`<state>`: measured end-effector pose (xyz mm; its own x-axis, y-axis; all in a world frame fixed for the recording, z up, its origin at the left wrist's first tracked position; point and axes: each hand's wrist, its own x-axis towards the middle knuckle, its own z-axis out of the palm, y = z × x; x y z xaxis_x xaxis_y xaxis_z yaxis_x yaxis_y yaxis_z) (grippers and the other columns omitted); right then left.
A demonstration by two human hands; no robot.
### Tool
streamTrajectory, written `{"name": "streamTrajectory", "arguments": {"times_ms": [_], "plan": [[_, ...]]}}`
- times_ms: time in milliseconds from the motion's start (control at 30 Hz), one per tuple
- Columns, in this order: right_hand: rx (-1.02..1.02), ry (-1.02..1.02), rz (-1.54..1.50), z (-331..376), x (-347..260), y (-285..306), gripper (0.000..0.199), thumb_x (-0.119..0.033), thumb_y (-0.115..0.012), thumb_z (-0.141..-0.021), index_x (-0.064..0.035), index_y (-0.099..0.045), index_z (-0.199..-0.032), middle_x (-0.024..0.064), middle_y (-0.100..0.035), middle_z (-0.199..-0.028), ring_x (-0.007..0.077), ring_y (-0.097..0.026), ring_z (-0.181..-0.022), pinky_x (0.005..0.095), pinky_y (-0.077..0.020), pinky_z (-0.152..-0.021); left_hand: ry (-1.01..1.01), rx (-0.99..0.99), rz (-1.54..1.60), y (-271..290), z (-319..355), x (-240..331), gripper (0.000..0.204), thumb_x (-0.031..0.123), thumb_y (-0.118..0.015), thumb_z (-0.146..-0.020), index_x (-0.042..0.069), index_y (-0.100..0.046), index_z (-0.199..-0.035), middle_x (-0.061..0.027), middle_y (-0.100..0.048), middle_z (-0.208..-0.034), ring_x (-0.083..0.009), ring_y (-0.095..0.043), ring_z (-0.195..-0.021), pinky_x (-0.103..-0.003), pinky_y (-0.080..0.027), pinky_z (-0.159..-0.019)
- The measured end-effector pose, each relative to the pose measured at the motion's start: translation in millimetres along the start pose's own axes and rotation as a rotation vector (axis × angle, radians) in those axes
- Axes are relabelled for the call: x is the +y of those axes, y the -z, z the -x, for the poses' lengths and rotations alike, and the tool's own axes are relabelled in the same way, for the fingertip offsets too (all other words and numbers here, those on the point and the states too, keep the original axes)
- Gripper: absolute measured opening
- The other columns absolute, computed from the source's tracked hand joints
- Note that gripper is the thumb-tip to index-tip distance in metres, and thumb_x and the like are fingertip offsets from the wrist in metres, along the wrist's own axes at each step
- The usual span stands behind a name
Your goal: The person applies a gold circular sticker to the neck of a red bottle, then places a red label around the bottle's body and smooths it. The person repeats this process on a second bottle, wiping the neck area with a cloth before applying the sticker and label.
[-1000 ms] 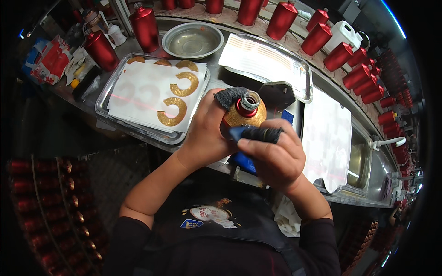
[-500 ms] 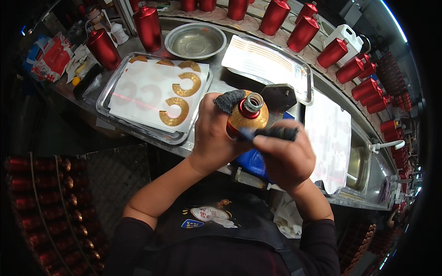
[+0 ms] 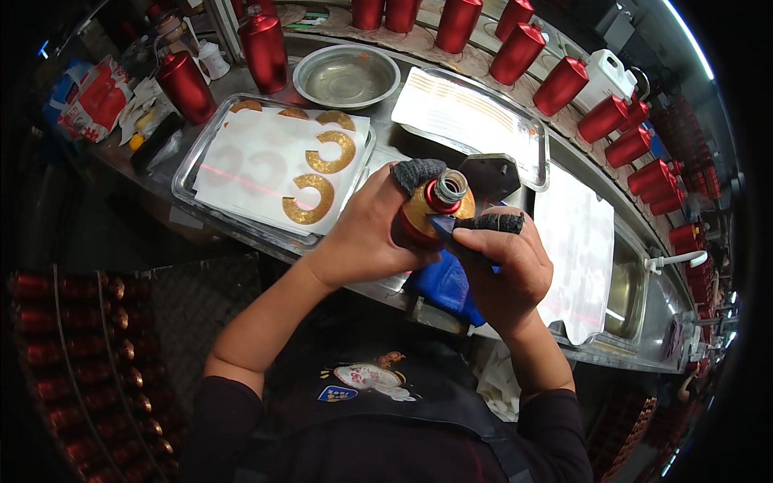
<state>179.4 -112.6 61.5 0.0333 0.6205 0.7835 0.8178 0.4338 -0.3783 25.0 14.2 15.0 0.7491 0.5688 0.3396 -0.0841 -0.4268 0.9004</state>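
Observation:
My left hand (image 3: pixel 366 229) is wrapped round a red bottle (image 3: pixel 415 233), which tilts with its uncapped mouth up. A gold decal (image 3: pixel 418 214) covers the bottle's shoulder below the threaded neck. Black cloth (image 3: pixel 417 172) wraps a finger of this hand beside the neck. Between the fingers of my right hand (image 3: pixel 515 266) is a small dark-blue scraper (image 3: pixel 443 225), its tip against the gold shoulder. The right index finger also wears a black wrap (image 3: pixel 498 222). The bottle's base is hidden by my hands.
On the left, a metal tray (image 3: pixel 183 181) holds white sheets with gold C-shaped decals (image 3: pixel 308 200). Behind are a metal bowl (image 3: pixel 346 76) and a paper-filled tray (image 3: pixel 541 165). Red bottles (image 3: pixel 518 53) line the far belt. A sink (image 3: pixel 628 294) lies right; a blue object (image 3: pixel 447 286) sits below my hands.
The scraper has shifted onto the bottle's gold shoulder near the neck, and the bottle has tilted slightly. Along the far belt, the red bottles have moved left.

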Motion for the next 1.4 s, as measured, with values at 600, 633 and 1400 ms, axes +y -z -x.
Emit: {"name": "streamTrajectory", "arguments": {"times_ms": [600, 633, 1400], "plan": [[0.041, -0.052, -0.003, 4, -10, -8, 0.031, 0.01, -0.076, -0.068, -0.003, -0.074, -0.096, 0.0111, -0.065, -0.081, 0.0293, -0.065, -0.074, 0.0355, -0.0517, -0.068, -0.099, 0.215, -0.124, -26, 16, -8, 0.09, 0.027, -0.093, -0.067, 0.006, -0.046, -0.141, -0.0168, -0.051, -0.134, -0.0359, -0.056, -0.123, -0.045, -0.047, -0.104], [0.058, -0.072, -0.015, 5, -10, -8, 0.032, 0.01, -0.077, -0.067, -0.0031, -0.074, -0.096, 0.0111, -0.065, -0.081, 0.0293, -0.065, -0.074, 0.0356, -0.0517, -0.068, -0.184, 0.257, -0.357, -26, 15, -9, 0.09, 0.025, -0.093, -0.068, 0.005, -0.046, -0.142, -0.0167, -0.051, -0.135, -0.0352, -0.057, -0.124, -0.044, -0.047, -0.106], [0.152, -0.043, 0.05, 14, -18, -23, 0.029, 0.0, -0.074, -0.072, -0.005, -0.074, -0.1, 0.0077, -0.062, -0.083, 0.0274, -0.064, -0.076, 0.0379, -0.055, -0.071, -0.207, 0.523, -0.337, -45, 19, -37, 0.091, 0.037, -0.094, -0.068, 0.006, -0.049, -0.139, -0.0174, -0.047, -0.127, -0.0362, -0.052, -0.117, -0.045, -0.045, -0.099]]}}
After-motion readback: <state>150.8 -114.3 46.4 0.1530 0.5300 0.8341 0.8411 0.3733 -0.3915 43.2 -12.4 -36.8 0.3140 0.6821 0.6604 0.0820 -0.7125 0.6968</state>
